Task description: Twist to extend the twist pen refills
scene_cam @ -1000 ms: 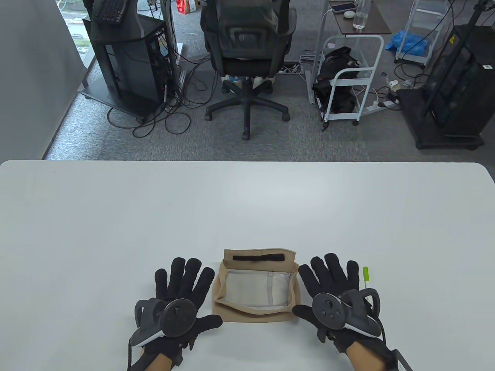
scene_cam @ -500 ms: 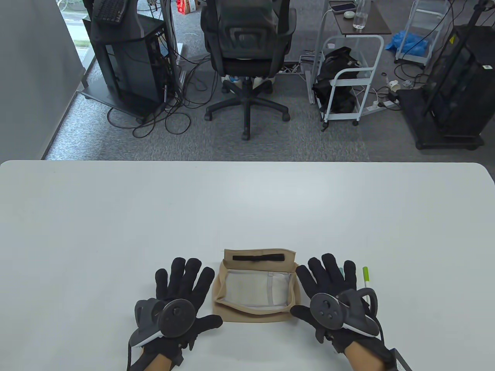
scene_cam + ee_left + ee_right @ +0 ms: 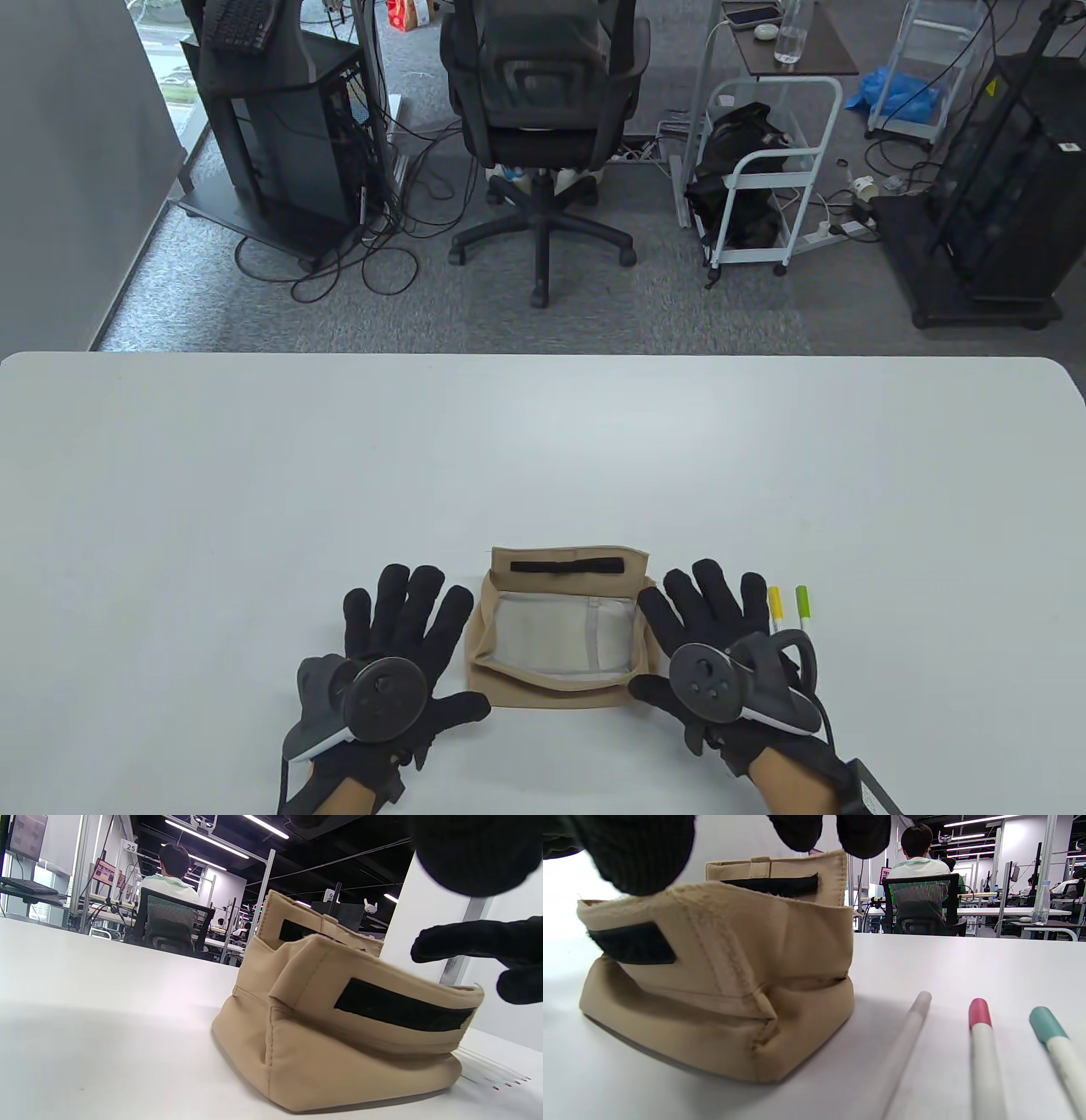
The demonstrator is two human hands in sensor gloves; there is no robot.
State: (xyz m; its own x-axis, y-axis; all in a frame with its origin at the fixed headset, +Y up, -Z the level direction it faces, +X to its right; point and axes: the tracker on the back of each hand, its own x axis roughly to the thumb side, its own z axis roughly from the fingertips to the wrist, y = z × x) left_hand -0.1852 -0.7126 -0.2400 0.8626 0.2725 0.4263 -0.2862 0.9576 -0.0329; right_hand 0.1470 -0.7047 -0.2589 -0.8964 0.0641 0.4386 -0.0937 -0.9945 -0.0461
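Both hands, left hand and right hand, lie open, flanking a tan pouch near the table's front edge. No twisting yet; next, the right hand must pick a pen.

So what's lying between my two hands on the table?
The tan pouch sits between the left hand and right hand, seen in the table view.
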